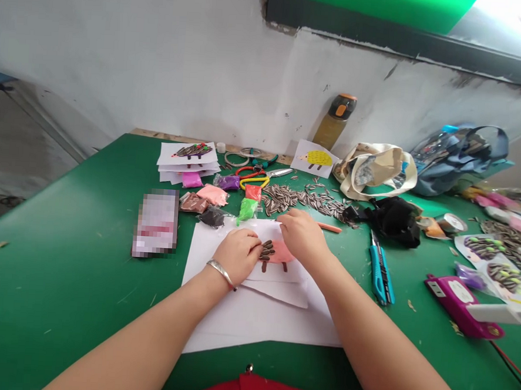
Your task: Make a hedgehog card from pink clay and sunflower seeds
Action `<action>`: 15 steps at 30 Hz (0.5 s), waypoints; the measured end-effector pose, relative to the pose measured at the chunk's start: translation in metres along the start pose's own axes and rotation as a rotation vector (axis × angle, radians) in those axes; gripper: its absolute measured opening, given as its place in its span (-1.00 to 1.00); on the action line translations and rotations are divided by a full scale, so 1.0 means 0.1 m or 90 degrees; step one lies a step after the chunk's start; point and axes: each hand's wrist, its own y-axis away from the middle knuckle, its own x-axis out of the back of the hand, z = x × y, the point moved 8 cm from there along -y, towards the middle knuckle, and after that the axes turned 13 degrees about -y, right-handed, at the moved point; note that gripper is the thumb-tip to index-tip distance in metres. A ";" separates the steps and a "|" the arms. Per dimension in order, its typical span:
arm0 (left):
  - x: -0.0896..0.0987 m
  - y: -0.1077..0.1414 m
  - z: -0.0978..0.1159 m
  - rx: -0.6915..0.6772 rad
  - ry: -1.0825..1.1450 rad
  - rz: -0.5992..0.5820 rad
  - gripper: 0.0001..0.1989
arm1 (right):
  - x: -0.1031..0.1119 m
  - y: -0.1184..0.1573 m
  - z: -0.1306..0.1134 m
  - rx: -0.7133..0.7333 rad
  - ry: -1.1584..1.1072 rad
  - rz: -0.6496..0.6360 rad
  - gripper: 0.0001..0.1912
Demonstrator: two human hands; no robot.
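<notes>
White paper sheets (257, 318) lie on the green table, topped by a smaller card with a pink clay shape (281, 252) on it. Dark striped seeds (266, 250) stick to the shape's left part, and two brown legs show beneath. My left hand (238, 255), a silver bangle at its wrist, rests at the card's left side with its fingers closed together by the seeds. My right hand (301, 236) is over the shape's upper right, its fingers pinched; what they hold, if anything, is hidden. A pile of loose seeds (282, 199) lies just beyond the hands.
Clay packets (214, 195), pliers (255, 180) and stacked cards (187, 158) lie behind. A blurred rectangular object (156, 224) is at left. To the right are a blue cutter (380, 270), a magenta device (463, 304) and bags (377, 170). A bottle (334, 123) stands by the wall.
</notes>
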 end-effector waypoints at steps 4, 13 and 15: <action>0.00 0.01 -0.02 0.009 0.003 0.015 -0.74 | -0.15 -0.17 0.09 -0.018 0.016 -0.022 -0.77; -0.01 0.01 -0.02 0.016 0.013 0.011 -0.74 | 0.01 0.03 0.17 -0.118 -0.085 0.035 -0.75; -0.01 0.01 -0.01 0.016 0.010 0.004 -0.73 | 0.03 0.17 0.13 -0.123 -0.176 0.001 -0.76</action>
